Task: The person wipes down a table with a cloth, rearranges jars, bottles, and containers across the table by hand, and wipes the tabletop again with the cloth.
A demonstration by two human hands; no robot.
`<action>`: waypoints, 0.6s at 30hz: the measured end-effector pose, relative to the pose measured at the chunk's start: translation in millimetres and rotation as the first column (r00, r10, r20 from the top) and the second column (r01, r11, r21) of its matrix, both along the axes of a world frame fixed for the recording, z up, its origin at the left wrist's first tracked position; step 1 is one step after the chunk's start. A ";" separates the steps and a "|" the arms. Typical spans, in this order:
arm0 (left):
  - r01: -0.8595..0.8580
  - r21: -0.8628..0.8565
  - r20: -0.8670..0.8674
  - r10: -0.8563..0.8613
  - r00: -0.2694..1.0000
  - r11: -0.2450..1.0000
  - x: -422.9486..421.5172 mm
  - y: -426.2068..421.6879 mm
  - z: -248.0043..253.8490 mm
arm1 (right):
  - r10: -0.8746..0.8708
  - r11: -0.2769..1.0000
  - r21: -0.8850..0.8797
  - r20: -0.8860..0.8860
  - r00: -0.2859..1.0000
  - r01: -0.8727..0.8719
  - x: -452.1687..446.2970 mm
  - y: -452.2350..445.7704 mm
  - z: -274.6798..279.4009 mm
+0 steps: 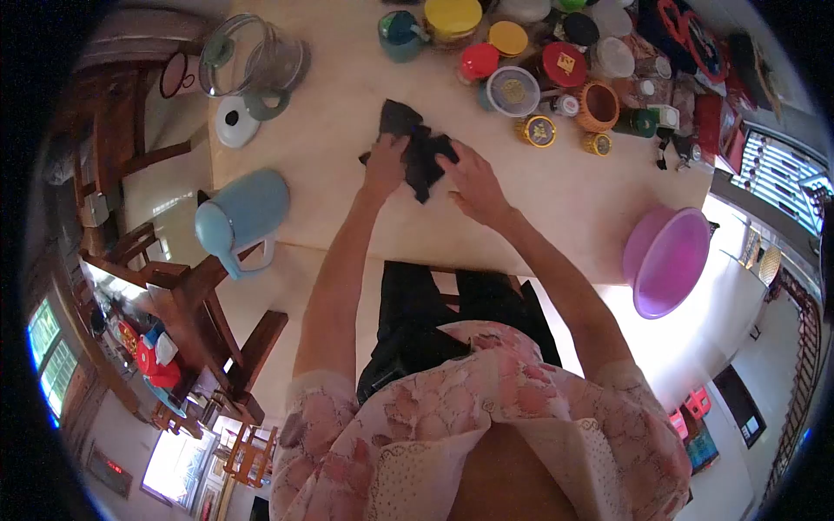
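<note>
A crumpled dark cloth lies on the pale tabletop in front of me. My left hand grips its left side, fingers curled into the fabric. At its right edge my right hand has its fingertips closed on a fold, with the thumb lower down and a little apart. The parts of the cloth beneath my fingers are hidden. Left of my hands, a light blue thermos jug stands near the table's edge.
Several jars with coloured lids crowd the back right, including a yellow-lidded jar and a red lid. A purple basin sits at the right edge. Back left are a glass pitcher and a white lid.
</note>
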State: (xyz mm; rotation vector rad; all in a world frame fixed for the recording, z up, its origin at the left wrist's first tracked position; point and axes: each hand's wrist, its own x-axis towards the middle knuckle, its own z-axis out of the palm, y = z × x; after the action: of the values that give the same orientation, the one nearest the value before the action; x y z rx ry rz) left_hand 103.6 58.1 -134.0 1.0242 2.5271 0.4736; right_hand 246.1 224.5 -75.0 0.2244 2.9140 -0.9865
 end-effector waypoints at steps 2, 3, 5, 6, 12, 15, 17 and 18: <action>0.015 0.029 0.046 -0.016 0.999 0.999 15.8 -14.3 7.6 | 0.267 0.952 0.148 0.029 0.963 -0.268 -30.8 -11.5 7.3; 0.025 0.059 0.096 -0.031 0.995 0.998 19.8 -19.2 12.7 | 0.270 0.951 0.147 0.026 0.963 -0.271 -40.7 -17.5 2.0; 0.025 0.084 0.144 -0.037 0.989 0.996 31.3 -34.3 20.1 | 0.438 0.862 0.220 0.128 0.890 -0.456 -58.6 -29.8 -9.4; -0.078 0.094 0.173 0.061 0.983 0.992 37.7 -44.7 23.2 | 0.479 0.814 0.249 0.225 0.849 -0.525 -64.9 -34.5 -13.5; -0.274 -0.103 0.047 0.280 0.959 0.956 53.7 -152.4 24.0 | 0.444 0.788 0.391 0.174 0.879 -0.475 -65.9 -49.2 -59.8; -0.235 -0.318 0.007 0.251 0.968 0.918 55.6 -207.6 22.4 | 0.263 0.839 0.480 0.051 0.963 -0.255 -85.5 -53.0 -75.1; -0.263 -0.282 -0.044 0.261 0.964 0.923 54.9 -239.2 13.5 | 0.181 0.876 0.455 0.000 0.983 -0.161 -113.5 -64.6 -85.2; -0.259 -0.281 -0.043 0.258 0.965 0.924 53.3 -249.8 12.3 | 0.015 0.883 0.468 -0.083 0.996 0.025 -129.9 -76.7 -90.0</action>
State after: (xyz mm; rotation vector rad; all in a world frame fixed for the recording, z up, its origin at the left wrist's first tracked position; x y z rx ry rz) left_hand 156.9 -191.7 -121.8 0.5902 2.6483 0.1662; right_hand 116.2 147.8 -165.0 0.2126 3.1843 -0.2722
